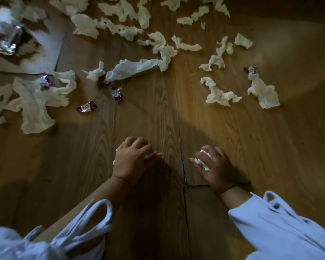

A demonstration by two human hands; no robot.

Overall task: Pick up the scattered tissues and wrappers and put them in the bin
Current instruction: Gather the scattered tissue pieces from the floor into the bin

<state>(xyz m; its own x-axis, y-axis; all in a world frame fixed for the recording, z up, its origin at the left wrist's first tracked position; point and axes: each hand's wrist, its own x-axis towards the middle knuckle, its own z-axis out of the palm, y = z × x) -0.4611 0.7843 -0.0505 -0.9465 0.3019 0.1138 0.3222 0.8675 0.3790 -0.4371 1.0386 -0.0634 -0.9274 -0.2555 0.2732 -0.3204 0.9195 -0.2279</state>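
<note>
Several crumpled white tissues lie across the wooden floor [158,113], among them a long one [133,68] in the middle and a clump [219,93] at the right. Purple candy wrappers lie between them, one [87,107] at centre left, another [117,93] beside it and a third [250,70] at the right. My left hand [132,159] is low over the floor, fingers curled on a bit of white tissue [150,155]. My right hand [213,165] is closed on a wad of tissue [203,160]. No bin is in view.
A flat cardboard sheet [45,47] lies at the upper left with a shiny foil wrapper [10,39] on it. A dark seam [184,177] runs along the floor between my hands. My white sleeves fill the bottom corners.
</note>
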